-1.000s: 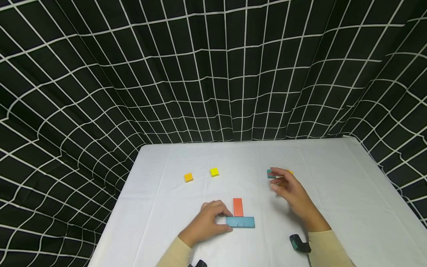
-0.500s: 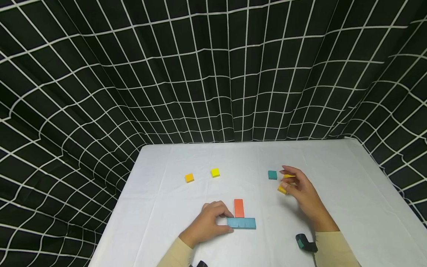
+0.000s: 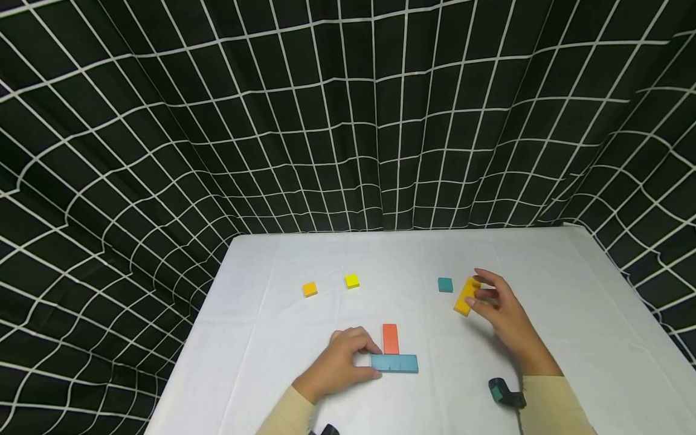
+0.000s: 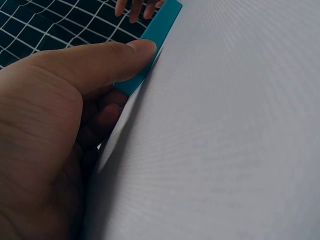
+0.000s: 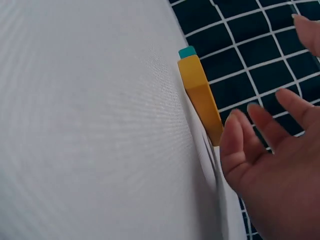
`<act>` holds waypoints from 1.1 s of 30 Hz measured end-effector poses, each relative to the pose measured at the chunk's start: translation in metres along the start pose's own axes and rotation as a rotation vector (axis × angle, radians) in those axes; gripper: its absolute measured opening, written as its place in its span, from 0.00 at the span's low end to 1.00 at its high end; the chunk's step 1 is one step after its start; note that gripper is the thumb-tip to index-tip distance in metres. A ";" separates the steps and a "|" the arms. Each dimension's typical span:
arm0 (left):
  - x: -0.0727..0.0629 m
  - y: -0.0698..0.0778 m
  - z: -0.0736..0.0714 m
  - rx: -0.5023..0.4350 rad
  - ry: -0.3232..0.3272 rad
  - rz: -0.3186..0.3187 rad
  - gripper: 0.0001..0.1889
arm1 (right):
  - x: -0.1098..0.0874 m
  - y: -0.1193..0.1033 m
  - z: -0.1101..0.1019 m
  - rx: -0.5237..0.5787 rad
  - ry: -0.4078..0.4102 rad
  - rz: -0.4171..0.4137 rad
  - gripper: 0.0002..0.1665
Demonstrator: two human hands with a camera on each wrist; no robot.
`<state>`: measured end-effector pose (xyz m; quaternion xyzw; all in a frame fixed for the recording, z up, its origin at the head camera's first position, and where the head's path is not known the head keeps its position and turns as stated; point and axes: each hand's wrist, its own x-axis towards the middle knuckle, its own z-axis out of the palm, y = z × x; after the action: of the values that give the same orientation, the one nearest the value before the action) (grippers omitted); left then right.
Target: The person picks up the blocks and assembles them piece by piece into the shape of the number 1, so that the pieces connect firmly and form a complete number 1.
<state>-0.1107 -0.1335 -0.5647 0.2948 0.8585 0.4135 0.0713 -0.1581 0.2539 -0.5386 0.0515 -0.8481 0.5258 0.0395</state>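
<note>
A long blue block (image 3: 394,364) lies on the white tablecloth, and my left hand (image 3: 339,365) holds its left end between thumb and fingers. In the left wrist view the thumb presses the side of that block (image 4: 159,25); the other fingers are partly hidden. A red block (image 3: 390,338) stands end-on against the blue one's far edge, making a T shape. At the right, my right hand (image 3: 502,314) is beside a long orange-yellow block (image 3: 464,299), fingers spread and loosely bent. The right wrist view shows this orange-yellow block (image 5: 200,95) on the cloth, outside the fingers.
A small teal block (image 3: 445,284) sits left of the orange-yellow block. Farther left are a small yellow block (image 3: 352,281) and a small orange block (image 3: 310,289). A black curtain with white grid lines (image 3: 380,151) surrounds the table (image 3: 261,338) at the back and sides.
My right hand has moved rightward, from near the teal block to beside the orange-yellow block, uncovering both. My left hand stays at the blue block.
</note>
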 end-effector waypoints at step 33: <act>0.001 -0.001 0.001 0.006 -0.005 -0.011 0.15 | 0.014 0.016 -0.002 -0.323 -0.122 0.126 0.63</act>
<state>-0.1120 -0.1326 -0.5664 0.2912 0.8611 0.4099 0.0747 -0.1740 0.2619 -0.5505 0.0231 -0.9240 0.3799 -0.0376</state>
